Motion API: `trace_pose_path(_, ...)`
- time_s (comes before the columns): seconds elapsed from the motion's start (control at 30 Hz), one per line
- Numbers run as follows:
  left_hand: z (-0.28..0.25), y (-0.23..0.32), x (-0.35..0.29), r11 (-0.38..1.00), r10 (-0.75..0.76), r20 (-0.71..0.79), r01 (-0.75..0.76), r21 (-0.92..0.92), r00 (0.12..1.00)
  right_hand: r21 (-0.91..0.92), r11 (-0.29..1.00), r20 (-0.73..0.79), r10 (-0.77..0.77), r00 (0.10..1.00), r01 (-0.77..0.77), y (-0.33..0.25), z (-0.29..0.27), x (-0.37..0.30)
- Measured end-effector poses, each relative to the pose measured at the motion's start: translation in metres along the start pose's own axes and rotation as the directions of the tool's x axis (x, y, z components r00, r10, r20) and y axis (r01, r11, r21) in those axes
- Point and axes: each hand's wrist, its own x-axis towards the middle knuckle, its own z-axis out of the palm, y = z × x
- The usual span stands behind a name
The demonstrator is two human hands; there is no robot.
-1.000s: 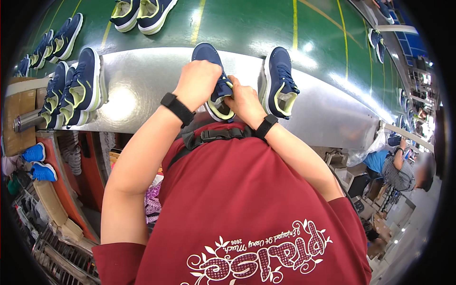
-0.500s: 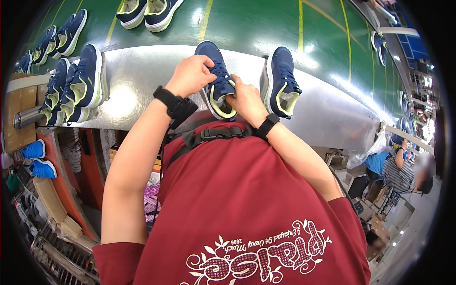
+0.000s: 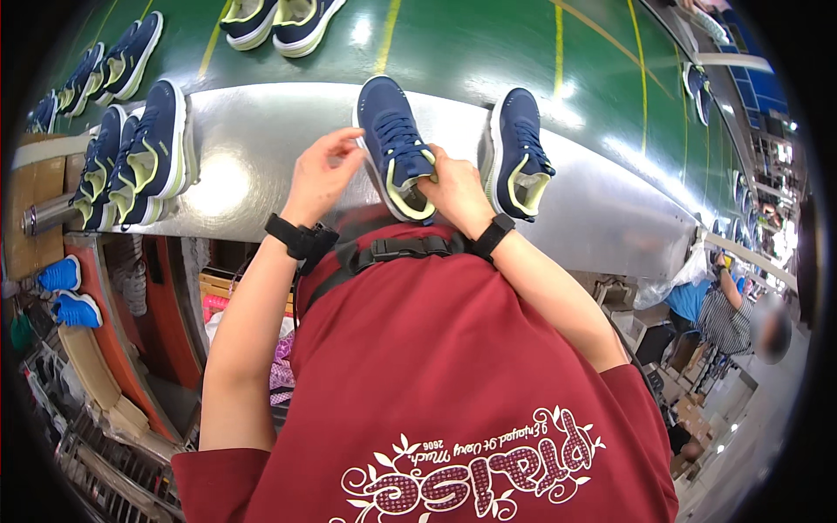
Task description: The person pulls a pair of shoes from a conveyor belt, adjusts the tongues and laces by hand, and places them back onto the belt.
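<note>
1. Currently, the navy shoe is set at the upper centre of the frame, its toe pointed toward the top edge, over the silver surface.
2. By the right hand, the navy shoe is gripped at the right side of its opening; the fingers are bent in against the tongue and collar, and their grip is partly hidden.
3. The left hand is held just left of the navy shoe, half open, with fingers curled and a narrow gap left between thumb and forefinger. Whether the sole's edge is touched by the forefinger cannot be told.
4. A second shoe is placed right of the right hand, its toe also turned upward.
5. At the left of the frame, more navy shoes are grouped closely together.
</note>
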Motion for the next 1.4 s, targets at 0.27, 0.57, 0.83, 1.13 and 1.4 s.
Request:
trace_pose_path(0.27,0.012,0.030,-0.026,0.776,0.378,0.114,-0.381,0.503,0.919,0.241,0.969,0.248,-0.010,0.969,-0.052,0.012,-0.030,0.005)
trace_pose_path(0.57,0.025,0.010,-0.029,0.811,0.341,0.125,-0.359,0.463,0.932,-0.011,0.917,-0.051,-0.400,0.915,0.400,-0.031,-0.045,0.023)
trace_pose_path(0.83,0.027,0.006,-0.028,0.898,0.236,0.127,-0.267,0.349,0.963,-0.304,0.744,0.196,-0.562,0.803,0.595,-0.037,-0.052,0.045)
trace_pose_path(1.13,0.028,0.009,-0.027,0.940,0.162,0.144,-0.197,0.278,0.976,-0.501,0.544,0.416,-0.530,0.739,0.673,-0.053,-0.048,0.049)
trace_pose_path(1.4,0.030,0.009,-0.028,0.936,0.174,0.117,-0.201,0.289,0.978,-0.447,0.648,0.212,-0.593,0.777,0.617,-0.034,-0.060,0.046)
